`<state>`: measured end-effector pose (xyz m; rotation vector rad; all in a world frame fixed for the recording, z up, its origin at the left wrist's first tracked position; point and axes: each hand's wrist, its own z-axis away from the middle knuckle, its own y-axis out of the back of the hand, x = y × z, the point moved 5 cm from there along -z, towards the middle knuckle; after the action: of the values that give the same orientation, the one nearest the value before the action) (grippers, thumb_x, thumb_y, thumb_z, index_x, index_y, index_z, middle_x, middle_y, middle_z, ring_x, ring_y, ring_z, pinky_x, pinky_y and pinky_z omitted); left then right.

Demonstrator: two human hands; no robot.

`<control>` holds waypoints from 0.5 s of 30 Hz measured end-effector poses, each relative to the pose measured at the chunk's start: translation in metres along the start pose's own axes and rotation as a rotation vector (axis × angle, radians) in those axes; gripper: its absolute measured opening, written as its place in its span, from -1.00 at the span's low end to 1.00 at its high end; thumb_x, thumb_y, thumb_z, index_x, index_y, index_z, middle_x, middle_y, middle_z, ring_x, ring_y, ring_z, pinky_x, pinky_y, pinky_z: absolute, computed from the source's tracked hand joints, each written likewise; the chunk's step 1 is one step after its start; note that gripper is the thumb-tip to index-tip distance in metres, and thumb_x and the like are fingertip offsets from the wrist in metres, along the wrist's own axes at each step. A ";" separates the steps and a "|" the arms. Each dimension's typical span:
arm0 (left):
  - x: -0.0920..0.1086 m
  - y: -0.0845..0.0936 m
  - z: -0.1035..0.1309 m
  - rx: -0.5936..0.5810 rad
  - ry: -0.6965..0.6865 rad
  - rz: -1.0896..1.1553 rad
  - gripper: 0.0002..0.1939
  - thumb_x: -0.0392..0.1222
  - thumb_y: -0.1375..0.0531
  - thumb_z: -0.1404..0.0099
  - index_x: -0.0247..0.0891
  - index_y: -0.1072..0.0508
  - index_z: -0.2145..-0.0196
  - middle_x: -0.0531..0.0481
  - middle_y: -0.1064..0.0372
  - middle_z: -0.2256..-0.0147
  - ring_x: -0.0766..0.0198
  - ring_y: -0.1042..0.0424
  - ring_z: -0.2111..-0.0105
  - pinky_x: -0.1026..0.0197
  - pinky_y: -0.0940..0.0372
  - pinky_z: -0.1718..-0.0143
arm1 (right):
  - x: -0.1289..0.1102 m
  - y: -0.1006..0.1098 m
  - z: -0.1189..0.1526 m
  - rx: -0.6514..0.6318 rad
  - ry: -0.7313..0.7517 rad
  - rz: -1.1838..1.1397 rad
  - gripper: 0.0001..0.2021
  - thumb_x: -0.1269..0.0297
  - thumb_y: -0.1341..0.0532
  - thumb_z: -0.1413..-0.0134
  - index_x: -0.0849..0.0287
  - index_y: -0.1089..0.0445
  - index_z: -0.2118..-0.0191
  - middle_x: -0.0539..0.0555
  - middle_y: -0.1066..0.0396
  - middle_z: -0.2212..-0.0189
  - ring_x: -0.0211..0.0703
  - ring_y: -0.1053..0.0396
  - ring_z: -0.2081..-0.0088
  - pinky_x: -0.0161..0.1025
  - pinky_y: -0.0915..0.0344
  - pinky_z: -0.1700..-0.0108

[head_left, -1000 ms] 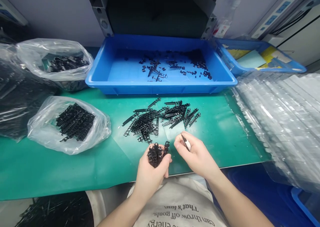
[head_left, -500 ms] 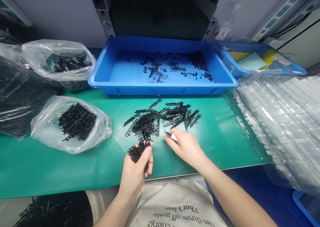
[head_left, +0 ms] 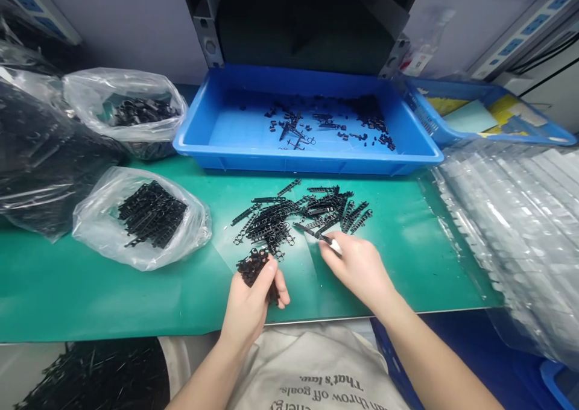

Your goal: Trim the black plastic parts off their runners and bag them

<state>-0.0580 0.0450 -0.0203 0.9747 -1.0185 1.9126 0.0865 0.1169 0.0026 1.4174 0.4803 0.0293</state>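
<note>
My left hand (head_left: pixel 254 292) is closed around a bunch of small black plastic parts (head_left: pixel 253 266), whose ends stick out above the thumb. My right hand (head_left: pixel 359 265) pinches a thin black strip (head_left: pixel 312 231) that points left, with something white (head_left: pixel 335 246) at the fingertips. Whether the strip is a tool or a plastic part, I cannot tell. Just beyond both hands lies a pile of black ladder-like plastic strips (head_left: pixel 266 220), with more black strips (head_left: pixel 330 205) to its right, on the green table mat (head_left: pixel 384 277).
A blue tray (head_left: pixel 316 164) with scattered black parts stands behind the pile. Two clear bags (head_left: pixel 99 217) (head_left: pixel 81 90) of black parts are at left. Stacked clear plastic trays (head_left: pixel 520 217) and a blue basket (head_left: pixel 493 135) stand at right. Below the left edge is a bin (head_left: pixel 178 362) of black scraps.
My right hand has moved right, and more of the black strip now shows in it. My left hand keeps its bunch, its fingers a little more extended. The whole view has shifted slightly.
</note>
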 end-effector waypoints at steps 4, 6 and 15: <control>0.009 -0.004 -0.006 -0.019 -0.121 -0.279 -0.86 -0.22 -0.21 -0.06 -0.25 -0.28 0.53 0.14 -0.21 0.70 0.38 -0.20 0.67 0.35 -0.15 0.58 | 0.014 0.022 0.019 0.053 0.123 -0.114 -0.82 0.38 -0.04 -0.10 0.19 -0.36 0.24 0.09 -0.45 0.36 -0.10 -0.40 0.34 -0.27 -0.23 0.36; 0.017 -0.008 -0.009 -0.028 -0.179 -0.421 -0.85 -0.25 -0.28 0.03 -0.24 -0.34 0.50 0.12 -0.29 0.63 0.36 -0.25 0.62 0.34 -0.17 0.53 | 0.013 0.033 0.027 0.051 0.237 -0.216 -0.81 0.39 0.00 -0.14 0.19 -0.35 0.25 0.08 -0.41 0.39 -0.15 -0.36 0.38 -0.28 -0.22 0.38; -0.013 -0.036 -0.004 -0.548 0.264 -0.162 -0.77 -0.16 -0.28 0.00 -0.27 -0.28 0.46 -0.04 -0.42 0.48 0.36 -0.28 0.64 0.35 -0.11 0.64 | -0.002 0.035 0.027 -0.111 0.298 -0.560 -0.80 0.33 -0.02 -0.17 0.15 -0.30 0.44 -0.02 -0.37 0.51 -0.25 -0.30 0.48 -0.34 -0.19 0.44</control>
<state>-0.0223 0.0597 -0.0224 0.4596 -1.1754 1.4619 0.1035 0.0971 0.0386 1.1337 1.0928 -0.1842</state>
